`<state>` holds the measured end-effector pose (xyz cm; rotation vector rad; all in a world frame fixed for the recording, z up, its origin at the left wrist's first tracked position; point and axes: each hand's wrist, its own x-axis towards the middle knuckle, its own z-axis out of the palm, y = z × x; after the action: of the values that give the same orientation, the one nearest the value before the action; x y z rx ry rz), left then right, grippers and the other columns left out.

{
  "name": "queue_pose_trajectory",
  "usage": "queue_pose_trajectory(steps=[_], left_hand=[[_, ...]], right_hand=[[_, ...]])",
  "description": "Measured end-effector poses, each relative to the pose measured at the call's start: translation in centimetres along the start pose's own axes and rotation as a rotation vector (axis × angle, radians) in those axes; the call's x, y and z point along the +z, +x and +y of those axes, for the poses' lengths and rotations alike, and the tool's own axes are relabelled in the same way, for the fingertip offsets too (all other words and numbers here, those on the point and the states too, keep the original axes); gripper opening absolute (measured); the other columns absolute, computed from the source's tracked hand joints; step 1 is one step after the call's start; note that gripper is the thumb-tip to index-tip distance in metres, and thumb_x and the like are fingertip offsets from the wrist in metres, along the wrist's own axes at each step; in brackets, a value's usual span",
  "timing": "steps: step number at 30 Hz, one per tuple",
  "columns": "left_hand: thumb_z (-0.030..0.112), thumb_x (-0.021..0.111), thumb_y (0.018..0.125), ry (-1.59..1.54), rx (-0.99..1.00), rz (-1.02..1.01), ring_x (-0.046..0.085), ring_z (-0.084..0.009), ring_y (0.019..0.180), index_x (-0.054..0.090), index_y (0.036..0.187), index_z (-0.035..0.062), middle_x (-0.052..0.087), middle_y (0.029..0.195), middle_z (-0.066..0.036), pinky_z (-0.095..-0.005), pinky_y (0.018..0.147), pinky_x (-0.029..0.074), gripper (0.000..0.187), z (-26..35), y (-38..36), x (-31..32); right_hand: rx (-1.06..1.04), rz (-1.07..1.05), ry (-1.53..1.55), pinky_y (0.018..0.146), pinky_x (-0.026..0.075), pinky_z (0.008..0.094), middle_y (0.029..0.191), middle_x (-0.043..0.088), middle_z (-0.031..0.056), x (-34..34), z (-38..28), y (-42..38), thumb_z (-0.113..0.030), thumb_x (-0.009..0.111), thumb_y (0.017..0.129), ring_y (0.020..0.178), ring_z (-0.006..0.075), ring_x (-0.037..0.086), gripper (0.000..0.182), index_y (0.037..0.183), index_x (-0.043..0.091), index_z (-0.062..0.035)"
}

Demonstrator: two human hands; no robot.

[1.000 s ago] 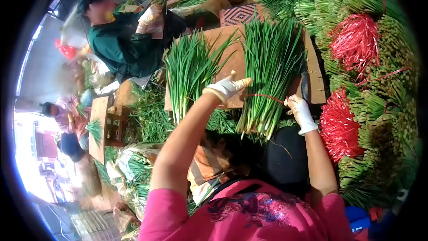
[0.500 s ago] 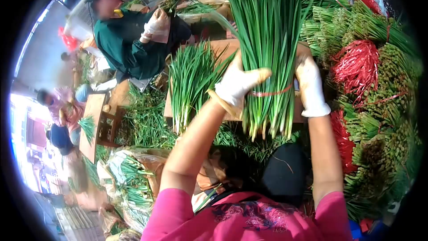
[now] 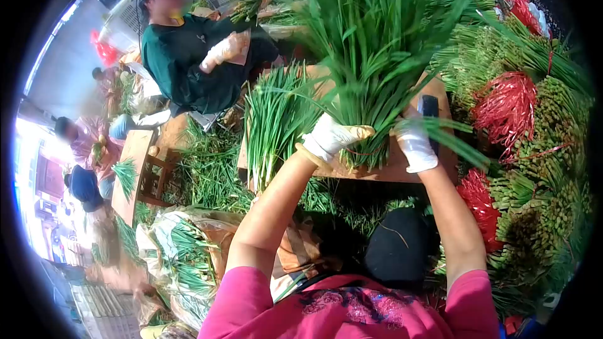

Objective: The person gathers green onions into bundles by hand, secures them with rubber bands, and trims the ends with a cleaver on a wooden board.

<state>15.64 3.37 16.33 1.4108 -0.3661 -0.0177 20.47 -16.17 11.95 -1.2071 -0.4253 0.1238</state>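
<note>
Our left grip [image 3: 333, 139], in a white glove, is closed round the lower stems of the green bunch [image 3: 370, 63], the thumb lying across the front. A thin red band [image 3: 364, 153] circles those stems just below our thumb. Our right grip [image 3: 414, 145], also gloved, is at the bunch's right side; leaves cover its fingers, so we cannot tell whether they are closed. We have the bunch upright above the near edge of the wooden desk [image 3: 392, 166], its leaves fanning out above our hands, some of them blurred. Whether the stem ends touch the desk, we cannot tell. At the desk's left end we see a second bunch [image 3: 271, 141], its pale ends by the near left corner. A dark object [image 3: 429, 107] lies near the right edge. Beyond that edge we have piled stalks [image 3: 546, 172] and red strips [image 3: 506, 110]. A person in dark green [image 3: 179, 66] sits past the far left corner.
</note>
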Motion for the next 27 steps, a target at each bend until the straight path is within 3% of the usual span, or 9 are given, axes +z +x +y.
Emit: queue_pose_trajectory(steps=[2,5,9,11,14,15,20,25,27], left_hand=[[0.015,0.083,0.068,-0.084,-0.07,-0.004,0.058,-0.0146,0.097,0.048,0.124,0.0023,0.062,0.109,-0.005,-0.0304,0.084,0.049,0.067,3.2,0.2,0.6],[0.016,0.083,0.069,-0.061,0.057,-0.024,0.059,-0.0158,0.094,0.056,0.114,0.0002,0.064,0.105,-0.006,-0.0311,0.084,0.049,0.055,4.8,0.3,0.7],[0.019,0.082,0.07,0.118,0.061,0.012,0.051,-0.0189,0.11,0.042,0.131,0.0011,0.054,0.123,-0.01,-0.0337,0.096,0.042,0.074,-0.2,-1.5,0.5],[0.02,0.082,0.07,0.266,0.149,0.06,0.049,-0.0193,0.114,0.039,0.135,0.0023,0.051,0.129,-0.01,-0.035,0.098,0.04,0.081,-2.6,-1.3,0.2],[0.023,0.081,0.071,0.397,-0.132,0.044,0.059,-0.0168,0.098,0.045,0.13,0.0023,0.063,0.111,-0.007,-0.0315,0.087,0.048,0.072,3.5,0.9,0.2],[0.022,0.083,0.069,0.279,-0.212,0.039,0.062,-0.0157,0.087,0.044,0.131,0.0019,0.067,0.102,-0.005,-0.0285,0.082,0.05,0.076,4.1,2.3,-0.3],[0.078,0.05,0.072,0.218,-0.587,0.039,0.031,-0.0297,0.132,0.02,0.146,0.0111,0.035,0.144,-0.011,-0.054,0.102,0.029,0.104,1.9,4.4,-5.3],[0.038,0.069,0.082,-0.18,-0.406,0.303,0.025,-0.0221,0.137,0.009,0.148,0.0103,0.028,0.148,-0.014,-0.0363,0.111,0.019,0.094,-7.3,-3.4,-3.1],[0.034,0.077,0.074,0.268,-0.232,0.249,0.022,-0.0301,0.138,0.005,0.147,0.0031,0.023,0.148,-0.023,-0.0374,0.11,0.021,0.107,-7.0,-4.4,-0.2]], right_hand=[[-0.152,0.193,-0.899,0.069,0.046,0.0293,0.086,0.064,0.013,2.4,-5.3,-0.6,-0.004,0.053,0.085,0.077,0.0191,0.061,0.02,0.103,0.06,-0.0002],[-0.144,0.128,-0.427,0.07,0.047,0.0314,0.094,0.064,0.0179,3.1,-7.6,-0.6,-0.004,0.052,0.085,0.082,0.0299,0.062,0.019,0.102,0.06,0.0002],[-0.121,0.092,-0.788,0.087,0.044,0.0321,0.108,0.059,0.0108,0.2,0.1,-2.1,-0.008,0.045,0.092,0.099,0.0231,0.057,0.027,0.117,0.051,-0.0007],[-0.124,0.117,-0.249,0.087,0.045,0.0316,0.109,0.059,0.0096,-2.6,5.8,-0.6,-0.008,0.045,0.093,0.099,0.0203,0.057,0.03,0.122,0.048,-0.0004],[0.039,-0.077,0.086,0.078,0.049,0.029,0.1,0.064,0.0075,-2.1,2.3,-0.8,-0.009,0.044,0.093,0.089,0.0165,0.061,0.029,0.119,0.052,-0.0002],[0.032,-0.171,-0.142,0.077,0.05,0.0274,0.099,0.064,0.0056,-1.3,-0.3,-0.3,-0.008,0.043,0.094,0.087,0.0137,0.06,0.026,0.116,0.054,-0.0011],[0.479,0.161,0.151,0.072,0.049,0.0333,0.097,0.06,0.0018,-2.5,3.7,-3.3,-0.019,0.055,0.088,0.083,0.0143,0.056,0.011,0.093,0.058,-0.0095],[0.547,0.306,0.044,0.064,0.037,0.0256,0.084,0.058,-0.0048,-2.7,7.8,-6.7,-0.024,0.057,0.088,0.077,0.0077,0.05,0.01,0.086,0.058,-0.0142],[0.454,0.244,-0.1,0.06,0.035,0.0239,0.083,0.059,-0.0045,-1.6,6.7,-7.2,-0.025,0.055,0.09,0.073,0.0064,0.05,0.015,0.08,0.059,-0.0145]])
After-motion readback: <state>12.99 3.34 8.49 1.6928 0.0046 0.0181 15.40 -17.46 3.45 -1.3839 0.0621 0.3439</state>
